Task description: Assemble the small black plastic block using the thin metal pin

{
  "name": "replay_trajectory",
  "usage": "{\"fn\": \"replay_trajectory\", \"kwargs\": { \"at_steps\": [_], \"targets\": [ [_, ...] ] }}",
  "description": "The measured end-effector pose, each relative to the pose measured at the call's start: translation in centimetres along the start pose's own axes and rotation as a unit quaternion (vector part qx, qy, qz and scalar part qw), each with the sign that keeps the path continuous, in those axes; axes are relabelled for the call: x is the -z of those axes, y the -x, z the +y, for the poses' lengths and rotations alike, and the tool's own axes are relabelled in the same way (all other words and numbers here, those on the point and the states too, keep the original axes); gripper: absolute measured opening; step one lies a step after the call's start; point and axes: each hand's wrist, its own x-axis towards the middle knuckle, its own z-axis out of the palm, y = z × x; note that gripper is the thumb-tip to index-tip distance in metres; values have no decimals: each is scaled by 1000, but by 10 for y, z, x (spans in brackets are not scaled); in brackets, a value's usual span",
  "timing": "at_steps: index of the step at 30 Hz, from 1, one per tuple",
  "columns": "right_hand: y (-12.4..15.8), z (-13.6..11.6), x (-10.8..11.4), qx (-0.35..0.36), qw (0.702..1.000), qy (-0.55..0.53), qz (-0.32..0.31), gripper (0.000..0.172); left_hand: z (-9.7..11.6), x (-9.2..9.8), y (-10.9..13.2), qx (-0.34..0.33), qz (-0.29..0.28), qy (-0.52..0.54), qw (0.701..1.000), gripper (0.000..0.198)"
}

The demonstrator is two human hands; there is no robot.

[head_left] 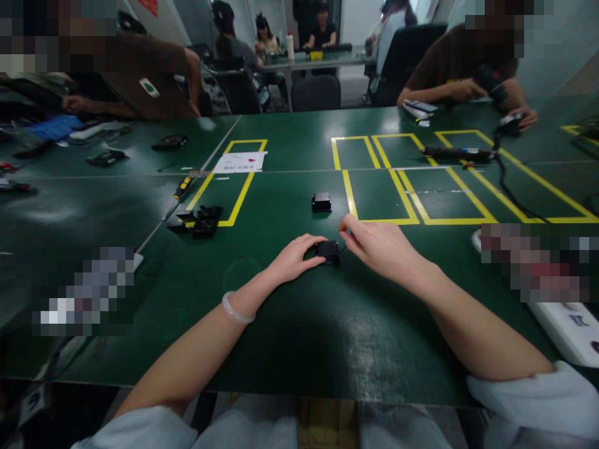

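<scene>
My left hand [297, 257] grips a small black box-shaped part [327, 251] on the green table, thumb along its near side and fingers at its far side. Just right of it, my right hand [372, 243] is closed in a pinch, its fingertips above and apart from the box. A thin dark line runs from the box's right side toward that hand; whether the fingers hold it or something tiny is hidden. Beyond the box sits a second small black box-shaped part [321, 202], touched by neither hand.
Several black parts [201, 221] lie at the left, near a yellow-and-black screwdriver [183, 186]. A paper label [240, 162] lies inside a yellow tape outline. White power strips [568, 324] flank both sides. Across the table, a person [463, 68] handles a black tool [490, 82].
</scene>
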Motion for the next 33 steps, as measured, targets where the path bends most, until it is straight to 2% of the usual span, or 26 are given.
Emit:
{"fn": "replay_trajectory", "kwargs": {
  "at_steps": [5, 13, 20, 23, 28, 33],
  "targets": [
    [0, 1, 0, -7, 1000, 13, -7, 36, 0, 1, 0, 0, -2, 0, 1000, 43],
    [0, 0, 0, -4, 1000, 11, -7, 29, 0, 1, -1, 5, -4, 5, 1000, 43],
    [0, 0, 0, -3, 1000, 17, -9, 37, -2, 1, -1, -3, -3, 4, 1000, 43],
    [0, -1, 1, -12, 999, 38, -20, 35, -1, 1, -1, -2, -5, 7, 1000, 42],
    [1, -2, 2, -5, 1000, 14, -11, 29, 0, 1, -1, 7, -8, 7, 1000, 42],
    [2, -1, 1, 9, 1000, -4, 2, 33, -2, 1, 0, -1, -1, 7, 1000, 42]
  ]
}}
